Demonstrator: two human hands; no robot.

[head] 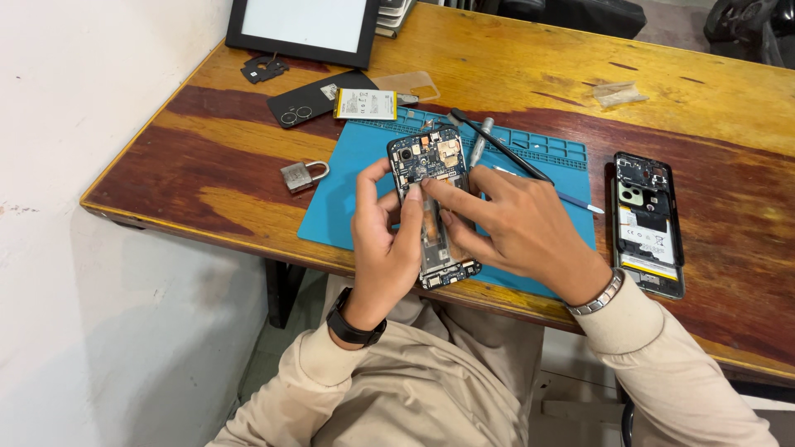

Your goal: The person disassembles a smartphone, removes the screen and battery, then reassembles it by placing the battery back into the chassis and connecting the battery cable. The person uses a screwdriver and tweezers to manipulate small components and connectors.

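Observation:
An opened phone [431, 157] with its back removed and circuit board showing is held upright over a blue work mat [348, 186]. My left hand [385, 240] grips its left edge, thumb and index finger on the frame. From the right, my right hand [513, 228] presses its fingertips onto the phone's middle, where the empty battery bay lies. A black pry tool [505, 149] and a metal screwdriver [481, 136] lie on the mat behind the phone.
A second opened phone [648, 223] lies at the right on the wooden table [530, 66]. A battery [365, 104], black back cover [306, 103], clear case [410, 83], padlock [302, 175], small black part [265, 68] and framed white panel [305, 29] sit at the left and back.

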